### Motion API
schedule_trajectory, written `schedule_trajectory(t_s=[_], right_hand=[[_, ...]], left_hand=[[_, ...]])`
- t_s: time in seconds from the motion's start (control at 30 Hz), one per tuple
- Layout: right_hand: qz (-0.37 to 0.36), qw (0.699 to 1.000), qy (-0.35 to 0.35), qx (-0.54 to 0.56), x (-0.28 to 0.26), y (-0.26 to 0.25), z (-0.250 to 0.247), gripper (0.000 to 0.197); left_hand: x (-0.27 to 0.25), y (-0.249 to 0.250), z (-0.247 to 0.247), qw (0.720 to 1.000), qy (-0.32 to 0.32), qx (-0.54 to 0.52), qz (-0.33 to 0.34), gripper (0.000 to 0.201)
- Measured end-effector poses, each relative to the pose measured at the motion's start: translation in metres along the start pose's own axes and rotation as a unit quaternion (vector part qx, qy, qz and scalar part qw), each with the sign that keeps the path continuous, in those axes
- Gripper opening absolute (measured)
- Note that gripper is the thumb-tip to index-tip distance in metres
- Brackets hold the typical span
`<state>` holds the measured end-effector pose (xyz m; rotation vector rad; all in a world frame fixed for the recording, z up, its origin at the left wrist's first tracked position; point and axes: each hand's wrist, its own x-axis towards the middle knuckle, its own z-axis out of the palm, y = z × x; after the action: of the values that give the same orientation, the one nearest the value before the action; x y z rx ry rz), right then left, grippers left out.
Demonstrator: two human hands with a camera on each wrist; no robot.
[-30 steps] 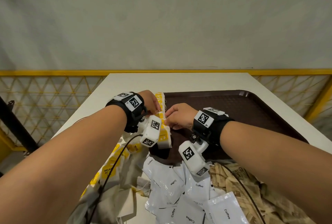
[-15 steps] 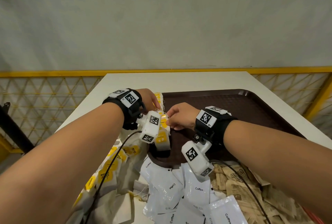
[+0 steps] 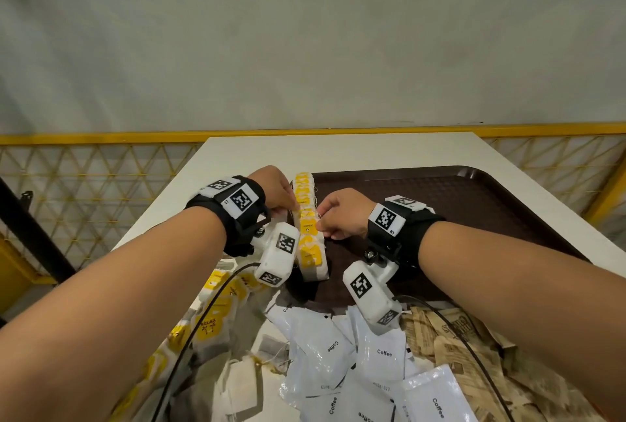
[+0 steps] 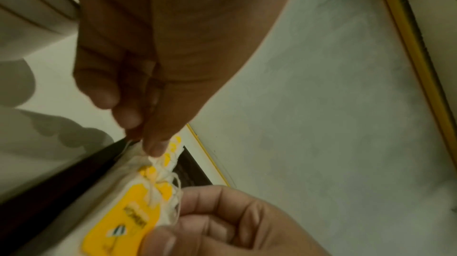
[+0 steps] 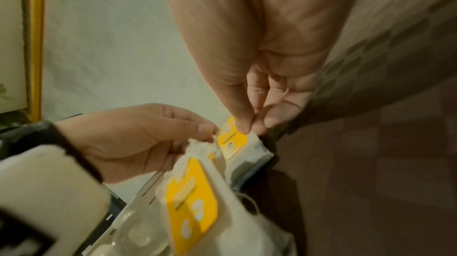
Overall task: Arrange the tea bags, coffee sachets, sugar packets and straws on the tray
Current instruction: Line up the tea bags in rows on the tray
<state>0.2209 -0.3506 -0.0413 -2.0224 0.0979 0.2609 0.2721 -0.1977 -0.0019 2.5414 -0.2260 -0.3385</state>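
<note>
Flanking the tea-bag row (image 3: 309,238), left hand (image 3: 276,193) and right hand (image 3: 342,216) pinch it.

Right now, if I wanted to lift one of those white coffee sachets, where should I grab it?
Probably pinch a free edge of the top coffee sachet from above: it lies flat, thin and overlapped in a loose pile before the tray, so its edges are the only part that offers a hold.

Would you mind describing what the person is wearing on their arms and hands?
Both forearms are bare, with no sleeves or gloves. The left hand and the right hand each have a black wrist strap carrying white plates printed with black square-pattern markers. A rounded white camera pod, also marked, hangs under each wrist, and a thin black cable trails from each.
</note>
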Motion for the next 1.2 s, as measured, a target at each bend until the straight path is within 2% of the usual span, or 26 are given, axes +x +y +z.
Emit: schedule_trajectory(t_s=[0.07,0.2,0.4,0.5,0.63,0.73,0.87,1.07,1.2], right_hand=[[0.003,1.0,0.001,0.009,-0.002,-0.001,0.001,0.02],[0.004,1.0,0.009,0.022,-0.005,-0.003,0.004,0.02],[0.017,0.998,0.009,0.057,-0.01,-0.004,0.004,0.014],[0.027,0.997,-0.017,0.064,-0.016,-0.005,0.0,0.016],[0.014,0.999,-0.044,0.029,-0.025,-0.003,-0.002,0.016],[0.008,0.999,-0.024,0.021,-0.027,-0.002,0.004,0.017],[0.0,0.999,-0.029,0.027,-0.029,-0.003,0.004,0.02],[0.009,0.997,-0.038,0.071,-0.038,-0.001,0.002,0.02],[0.006,0.998,-0.022,0.056,-0.042,-0.002,-0.001,0.02]], left_hand=[[-0.006,-0.001,0.001,0.999,-0.031,0.024,-0.005,0.016],[-0.01,0.004,0.009,0.996,-0.034,0.081,-0.002,0.022],[-0.01,0.005,0.014,0.996,-0.025,0.08,-0.014,0.004],[-0.013,0.002,0.015,0.999,-0.003,0.046,-0.014,0.005],[-0.024,-0.005,0.014,0.996,0.034,-0.08,-0.014,0.017],[-0.044,-0.009,0.01,0.992,0.005,-0.125,-0.014,0.017],[-0.068,-0.019,0.007,0.997,-0.029,-0.074,-0.004,0.01],[-0.076,-0.023,0.012,0.996,-0.069,-0.005,0.061,0.012],[-0.073,-0.02,0.018,0.994,-0.072,-0.023,0.074,0.016]])
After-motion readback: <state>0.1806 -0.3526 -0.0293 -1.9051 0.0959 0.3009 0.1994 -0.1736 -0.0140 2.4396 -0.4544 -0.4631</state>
